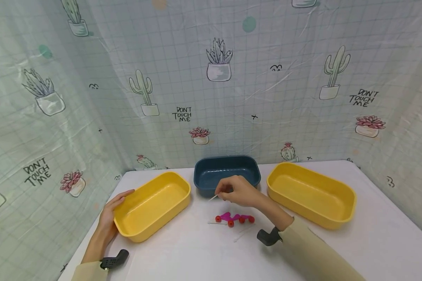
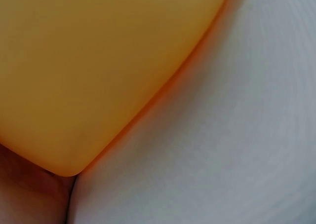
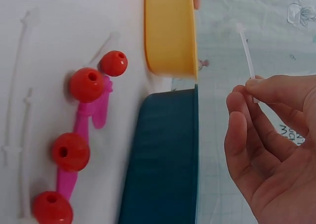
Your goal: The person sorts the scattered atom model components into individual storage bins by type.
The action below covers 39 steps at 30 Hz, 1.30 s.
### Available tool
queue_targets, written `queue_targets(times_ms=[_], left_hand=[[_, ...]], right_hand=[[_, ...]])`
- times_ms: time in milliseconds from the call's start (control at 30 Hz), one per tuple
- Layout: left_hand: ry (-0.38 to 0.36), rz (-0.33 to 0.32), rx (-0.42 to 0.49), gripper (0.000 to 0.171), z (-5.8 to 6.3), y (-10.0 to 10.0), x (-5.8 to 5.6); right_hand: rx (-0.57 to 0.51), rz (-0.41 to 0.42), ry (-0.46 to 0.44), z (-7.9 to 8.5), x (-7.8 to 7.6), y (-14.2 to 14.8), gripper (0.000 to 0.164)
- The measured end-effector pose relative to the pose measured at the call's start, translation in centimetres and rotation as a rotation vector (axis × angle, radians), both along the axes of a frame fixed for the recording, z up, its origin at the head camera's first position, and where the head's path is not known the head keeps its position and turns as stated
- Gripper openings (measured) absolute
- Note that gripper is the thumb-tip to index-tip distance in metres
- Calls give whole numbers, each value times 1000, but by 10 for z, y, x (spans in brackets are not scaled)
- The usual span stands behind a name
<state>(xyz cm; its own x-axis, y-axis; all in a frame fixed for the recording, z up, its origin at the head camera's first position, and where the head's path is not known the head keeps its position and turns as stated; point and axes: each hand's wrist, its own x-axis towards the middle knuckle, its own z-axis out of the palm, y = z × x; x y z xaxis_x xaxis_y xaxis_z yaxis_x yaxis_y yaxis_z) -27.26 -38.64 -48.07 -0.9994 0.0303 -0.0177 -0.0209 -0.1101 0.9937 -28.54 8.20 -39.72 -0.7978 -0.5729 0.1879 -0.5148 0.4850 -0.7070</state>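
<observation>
My right hand (image 1: 238, 190) pinches a thin white plastic stick (image 3: 248, 55) between thumb and fingertips, held up in front of the dark blue bin (image 1: 226, 191). On the table below lie several red balls with holes (image 3: 70, 152), pink plastic pieces (image 3: 101, 105) and more white sticks (image 3: 25, 150). At the left, my left hand (image 1: 107, 216) rests along the outer side of the left yellow bin (image 1: 151, 222), fingers reaching up to its rim. The left wrist view shows mostly that bin's wall (image 2: 108, 76); the fingers are hidden there.
Another yellow bin (image 1: 311, 201) stands at the right, angled outward. All three bins show bare insides. The white table (image 1: 183, 257) ends at a curtain (image 1: 232, 97) printed with cacti, which hangs behind it and along both sides.
</observation>
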Motion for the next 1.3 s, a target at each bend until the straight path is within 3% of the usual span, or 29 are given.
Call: queue_targets(times_ms=[367,533,1300], left_hand=[[-3,2,-8,48,2,1,1],[-25,16,-17,48,4,1,1],[-20,-26,3,46,3,-1,2]], right_hand=[[12,45,28,14,-13,-23,6],[-9,60,-12,19,-16,-33,7],[-51,95,-34,26,-31,-69,8]])
